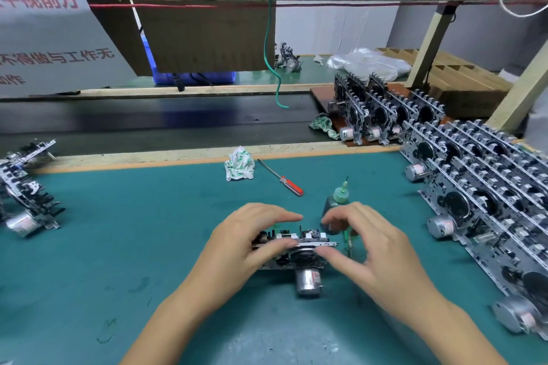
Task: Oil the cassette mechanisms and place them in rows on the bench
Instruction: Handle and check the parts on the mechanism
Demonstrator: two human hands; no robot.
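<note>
green table carries a stiff, fiddly mechanism; left hand grips its frame edge, right hand pinches beside, safest hold.

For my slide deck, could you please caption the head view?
Both hands, left hand and right hand, hold a cassette mechanism on the green mat, oil bottle just behind.

The desk is covered in plain teal green. The screwdriver has a red handle. The crumpled cloth is white with green print. The oil bottle is dark with a green cap. The cassette mechanisms are silver and black.
</note>
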